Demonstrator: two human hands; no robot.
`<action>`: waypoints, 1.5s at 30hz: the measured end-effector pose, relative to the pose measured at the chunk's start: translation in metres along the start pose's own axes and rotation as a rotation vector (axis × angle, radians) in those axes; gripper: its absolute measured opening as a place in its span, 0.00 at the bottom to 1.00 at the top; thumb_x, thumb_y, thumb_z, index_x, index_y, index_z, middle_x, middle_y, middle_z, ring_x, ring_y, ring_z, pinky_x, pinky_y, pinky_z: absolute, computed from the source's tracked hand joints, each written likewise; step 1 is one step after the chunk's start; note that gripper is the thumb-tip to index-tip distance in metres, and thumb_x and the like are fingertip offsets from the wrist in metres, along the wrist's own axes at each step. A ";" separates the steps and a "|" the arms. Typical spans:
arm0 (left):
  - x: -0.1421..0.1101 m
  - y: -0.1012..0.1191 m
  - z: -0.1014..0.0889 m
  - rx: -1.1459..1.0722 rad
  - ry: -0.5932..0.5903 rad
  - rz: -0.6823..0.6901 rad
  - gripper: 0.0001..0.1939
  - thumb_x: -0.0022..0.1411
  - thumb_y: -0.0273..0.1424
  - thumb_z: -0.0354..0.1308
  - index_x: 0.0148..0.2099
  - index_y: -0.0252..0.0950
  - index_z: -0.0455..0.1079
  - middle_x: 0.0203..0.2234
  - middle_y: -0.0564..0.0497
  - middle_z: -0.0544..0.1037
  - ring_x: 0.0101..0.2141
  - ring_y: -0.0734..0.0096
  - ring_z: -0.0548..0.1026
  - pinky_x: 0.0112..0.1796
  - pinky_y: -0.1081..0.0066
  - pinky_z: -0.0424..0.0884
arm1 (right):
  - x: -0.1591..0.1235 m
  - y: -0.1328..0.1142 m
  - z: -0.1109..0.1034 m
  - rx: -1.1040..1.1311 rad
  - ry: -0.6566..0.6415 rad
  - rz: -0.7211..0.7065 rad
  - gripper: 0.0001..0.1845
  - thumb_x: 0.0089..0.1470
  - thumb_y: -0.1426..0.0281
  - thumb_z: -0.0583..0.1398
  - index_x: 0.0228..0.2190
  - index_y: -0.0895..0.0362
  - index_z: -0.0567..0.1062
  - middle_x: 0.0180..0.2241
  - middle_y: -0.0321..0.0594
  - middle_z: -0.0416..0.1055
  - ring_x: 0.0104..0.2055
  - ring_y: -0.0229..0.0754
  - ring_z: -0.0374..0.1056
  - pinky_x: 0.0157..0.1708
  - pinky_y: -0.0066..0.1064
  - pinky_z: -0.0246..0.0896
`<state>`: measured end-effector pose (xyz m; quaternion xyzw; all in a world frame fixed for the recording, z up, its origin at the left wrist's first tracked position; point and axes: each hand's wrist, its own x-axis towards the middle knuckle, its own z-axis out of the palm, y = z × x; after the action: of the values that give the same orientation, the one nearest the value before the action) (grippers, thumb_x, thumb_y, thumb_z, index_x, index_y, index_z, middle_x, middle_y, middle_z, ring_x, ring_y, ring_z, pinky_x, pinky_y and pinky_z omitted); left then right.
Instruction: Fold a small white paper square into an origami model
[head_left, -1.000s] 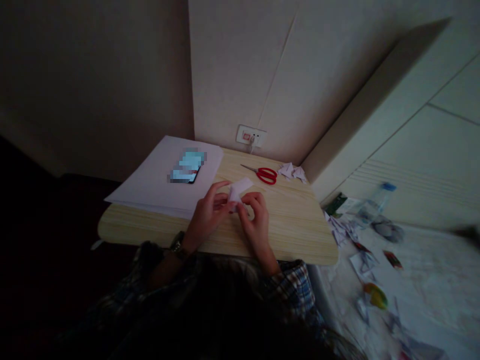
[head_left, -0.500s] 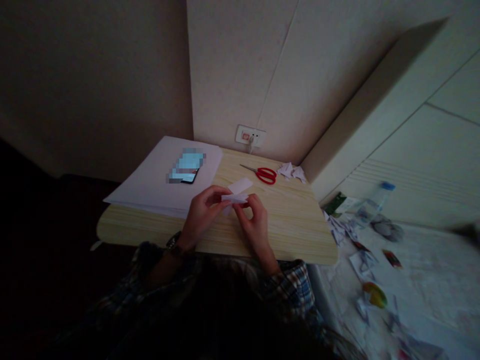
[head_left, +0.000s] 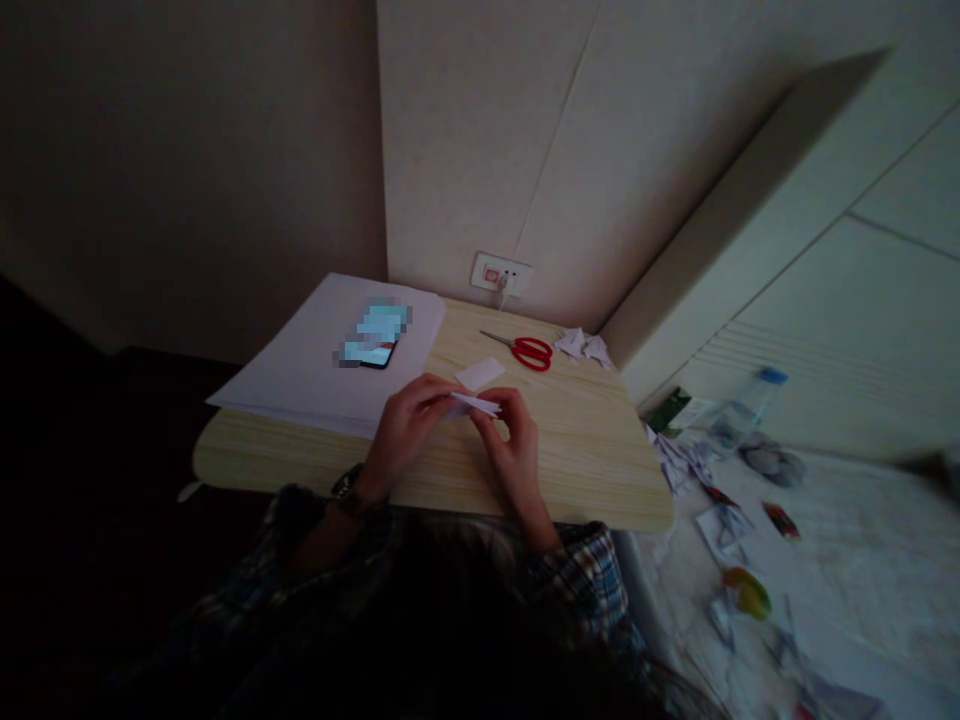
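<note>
Between my two hands is a small folded piece of white paper (head_left: 475, 403), held edge-on above the table. My left hand (head_left: 409, 425) pinches its left end, with the fingertips partly hidden behind the folds. The right end is gripped between the thumb and fingers of my right hand (head_left: 511, 435). Just beyond the fingers, a flat white paper rectangle (head_left: 480, 373) lies on the wooden table (head_left: 592, 450). Red-handled scissors (head_left: 529, 352) rest farther back, their blades pointing left.
Large white paper sheets (head_left: 300, 350) cover the table's left side, with a lit phone (head_left: 375, 335) on them. Folded paper pieces (head_left: 581, 345) sit at the back right corner. A wall socket (head_left: 501, 273) is behind. Right of the table, a bottle (head_left: 750, 405) and scattered papers lie lower down.
The folded paper has turned from showing its face to lying edge-on between my fingers. My hands have shifted only slightly. The paper rectangle behind stays on the table.
</note>
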<state>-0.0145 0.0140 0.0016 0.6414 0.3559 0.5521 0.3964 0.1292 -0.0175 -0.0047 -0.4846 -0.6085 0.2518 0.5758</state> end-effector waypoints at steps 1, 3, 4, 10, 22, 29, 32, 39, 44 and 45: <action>0.000 -0.001 0.000 0.024 -0.004 0.030 0.07 0.58 0.30 0.57 0.34 0.36 0.76 0.32 0.50 0.78 0.38 0.66 0.74 0.42 0.68 0.71 | 0.000 0.000 0.000 -0.017 0.003 -0.005 0.03 0.53 0.68 0.60 0.31 0.55 0.71 0.29 0.34 0.70 0.32 0.38 0.66 0.34 0.29 0.61; -0.002 -0.002 0.000 0.062 -0.010 0.062 0.09 0.60 0.31 0.55 0.36 0.37 0.76 0.33 0.49 0.77 0.39 0.66 0.74 0.44 0.69 0.70 | 0.000 -0.001 0.000 -0.067 -0.001 -0.005 0.05 0.54 0.68 0.59 0.27 0.55 0.72 0.26 0.33 0.69 0.30 0.38 0.65 0.33 0.29 0.60; -0.002 -0.003 0.001 0.069 -0.018 0.056 0.09 0.61 0.31 0.54 0.37 0.36 0.76 0.34 0.49 0.77 0.39 0.66 0.74 0.42 0.69 0.71 | 0.000 -0.001 -0.001 -0.084 -0.004 -0.003 0.07 0.54 0.67 0.59 0.26 0.55 0.72 0.25 0.33 0.69 0.30 0.38 0.65 0.33 0.29 0.60; -0.004 -0.002 0.004 -0.056 -0.096 -0.149 0.11 0.60 0.36 0.56 0.41 0.35 0.71 0.31 0.51 0.77 0.24 0.73 0.74 0.21 0.76 0.66 | 0.001 0.000 -0.002 -0.084 0.034 0.032 0.10 0.55 0.67 0.58 0.24 0.56 0.70 0.23 0.33 0.68 0.29 0.38 0.65 0.32 0.29 0.58; -0.004 -0.001 0.005 0.100 -0.117 -0.120 0.07 0.55 0.35 0.61 0.30 0.36 0.75 0.24 0.52 0.79 0.26 0.70 0.76 0.30 0.74 0.71 | 0.000 -0.002 -0.002 -0.141 0.072 -0.091 0.07 0.54 0.70 0.59 0.25 0.55 0.69 0.26 0.34 0.66 0.32 0.39 0.63 0.34 0.31 0.59; -0.001 0.004 0.003 -0.001 -0.079 -0.178 0.07 0.53 0.34 0.61 0.29 0.35 0.75 0.21 0.52 0.79 0.22 0.72 0.74 0.26 0.75 0.71 | 0.000 -0.001 -0.002 -0.111 0.080 -0.083 0.06 0.55 0.70 0.59 0.26 0.55 0.69 0.26 0.33 0.66 0.31 0.38 0.63 0.33 0.30 0.59; -0.002 0.004 0.003 0.038 -0.078 -0.156 0.08 0.54 0.34 0.61 0.28 0.35 0.75 0.21 0.52 0.80 0.23 0.72 0.75 0.27 0.75 0.71 | 0.000 -0.002 -0.002 -0.098 0.055 -0.087 0.05 0.55 0.70 0.59 0.28 0.56 0.71 0.27 0.34 0.67 0.32 0.38 0.64 0.34 0.30 0.59; -0.004 0.004 0.005 0.034 -0.094 -0.154 0.06 0.55 0.32 0.60 0.31 0.36 0.75 0.21 0.53 0.80 0.23 0.71 0.77 0.29 0.74 0.73 | -0.002 -0.002 -0.004 -0.133 0.128 -0.052 0.09 0.55 0.70 0.58 0.23 0.55 0.68 0.24 0.32 0.65 0.29 0.37 0.61 0.31 0.30 0.57; -0.004 0.006 0.003 0.030 -0.015 -0.181 0.04 0.54 0.31 0.60 0.30 0.35 0.75 0.19 0.54 0.79 0.21 0.71 0.76 0.26 0.75 0.73 | 0.000 0.000 -0.001 -0.069 0.074 0.042 0.06 0.55 0.68 0.56 0.28 0.55 0.70 0.25 0.33 0.68 0.29 0.37 0.64 0.30 0.29 0.58; -0.004 0.007 0.003 0.024 0.011 -0.187 0.05 0.55 0.31 0.60 0.31 0.35 0.75 0.18 0.54 0.79 0.20 0.71 0.76 0.25 0.74 0.72 | 0.000 0.001 -0.001 -0.064 0.055 0.052 0.06 0.55 0.68 0.56 0.28 0.55 0.71 0.25 0.33 0.69 0.29 0.37 0.64 0.30 0.29 0.58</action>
<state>-0.0119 0.0072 0.0058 0.6069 0.4232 0.5118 0.4366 0.1303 -0.0175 -0.0055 -0.5251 -0.5874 0.2335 0.5699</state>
